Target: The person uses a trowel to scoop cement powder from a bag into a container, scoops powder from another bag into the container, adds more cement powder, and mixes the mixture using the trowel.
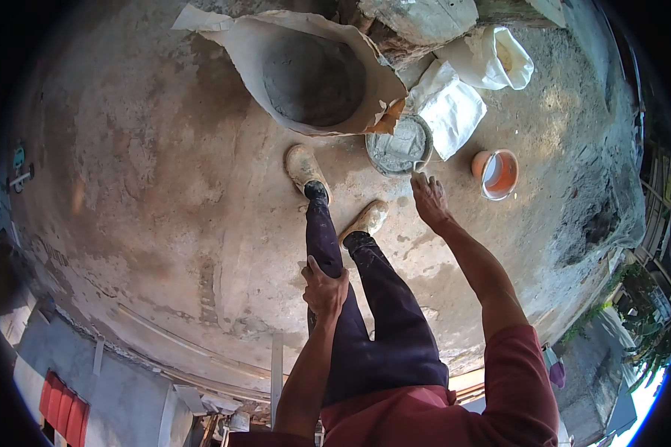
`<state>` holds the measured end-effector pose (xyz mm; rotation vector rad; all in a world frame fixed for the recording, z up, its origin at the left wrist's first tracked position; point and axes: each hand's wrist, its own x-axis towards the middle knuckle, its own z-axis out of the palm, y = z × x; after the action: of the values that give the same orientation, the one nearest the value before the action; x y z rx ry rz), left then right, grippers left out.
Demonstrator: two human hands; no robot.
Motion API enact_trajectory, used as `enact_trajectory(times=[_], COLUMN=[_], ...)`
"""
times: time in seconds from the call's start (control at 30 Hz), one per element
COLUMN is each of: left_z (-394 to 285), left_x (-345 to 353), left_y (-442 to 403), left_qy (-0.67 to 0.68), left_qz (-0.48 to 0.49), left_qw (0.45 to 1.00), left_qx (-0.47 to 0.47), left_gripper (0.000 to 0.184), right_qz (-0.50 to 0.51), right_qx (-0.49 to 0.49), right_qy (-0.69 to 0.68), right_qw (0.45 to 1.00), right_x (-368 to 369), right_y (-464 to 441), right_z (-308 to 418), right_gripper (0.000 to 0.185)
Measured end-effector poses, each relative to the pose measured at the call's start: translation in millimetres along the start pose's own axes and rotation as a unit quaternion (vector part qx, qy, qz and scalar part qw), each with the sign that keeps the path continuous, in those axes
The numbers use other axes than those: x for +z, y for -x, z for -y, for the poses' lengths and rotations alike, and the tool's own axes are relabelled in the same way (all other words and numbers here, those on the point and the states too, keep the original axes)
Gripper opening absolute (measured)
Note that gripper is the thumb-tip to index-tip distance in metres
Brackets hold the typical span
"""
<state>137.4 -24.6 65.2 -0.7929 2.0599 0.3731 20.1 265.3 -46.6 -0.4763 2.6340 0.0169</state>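
Note:
My right hand (429, 200) is closed around the handle of a trowel (416, 168) at the near rim of a round bucket (370, 155). Wet grey mortar (384, 149) fills the bucket, and a pale, flat shape, apparently the trowel's blade, lies on its surface. My left hand (325, 289) clasps my left knee, fingers curled around the dark trouser leg. Just beyond the bucket, a torn paper sack (250, 74) gapes with grey powder (313, 78) inside.
An orange bucket (505, 175) stands right of the mortar bucket. White sacks (455, 112) lie behind it, beside a large stone-like block (417, 22). My shoes (303, 167) rest on the stained concrete floor (164, 186). Long boards (194, 344) run along the lower left.

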Motion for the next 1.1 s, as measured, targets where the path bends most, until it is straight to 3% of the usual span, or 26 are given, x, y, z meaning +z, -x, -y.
enact_trajectory(times=[0.33, 0.43, 0.5, 0.53, 0.67, 0.77, 0.87, 0.93, 1.1], left_z=[4, 5, 4, 3, 5, 1, 1, 1, 1], left_x=[6, 7, 7, 6, 10, 3, 5, 5, 4], left_y=[0, -1, 0, 0, -2, 0, -1, -2, -1], left_qy=[-0.005, -0.008, -0.011, -0.012, -0.011, -0.005, -0.005, -0.006, -0.009], left_qz=[-0.016, -0.013, -0.015, -0.012, -0.02, 0.003, 0.004, 0.005, 0.002], left_qw=[1.0, 1.0, 1.0, 1.0, 1.0, 1.0, 1.0, 1.0, 1.0], left_qx=[0.006, 0.006, 0.009, 0.005, 0.009, 0.0, -0.002, -0.002, 0.006], left_gripper=[0.09, 0.09, 0.09, 0.09, 0.09, 0.091, 0.091, 0.091, 0.091], right_qz=[-0.006, -0.037, -0.06, -0.026, -0.054, -0.015, -0.058, -0.078, -0.076], right_qx=[-0.027, 0.004, 0.082, 0.16, 0.195, 0.198, 0.197, 0.248, 0.271], right_qy=[0.004, -0.047, -0.119, -0.167, -0.21, -0.257, -0.3, -0.328, -0.36], right_qw=[1.0, 0.998, 0.988, 0.973, 0.956, 0.946, 0.932, 0.908, 0.89], right_x=[-9, -10, -14, -23, -24, -41, -23, -12, -2], right_y=[17, 9, 0, -5, -21, -29, -44, -54, -59], right_z=[-11, -27, -33, -30, -30, -28, -37, -49, -82], right_gripper=[0.024, 0.031, 0.04, 0.043, 0.038, 0.035, 0.032, 0.027, 0.031])
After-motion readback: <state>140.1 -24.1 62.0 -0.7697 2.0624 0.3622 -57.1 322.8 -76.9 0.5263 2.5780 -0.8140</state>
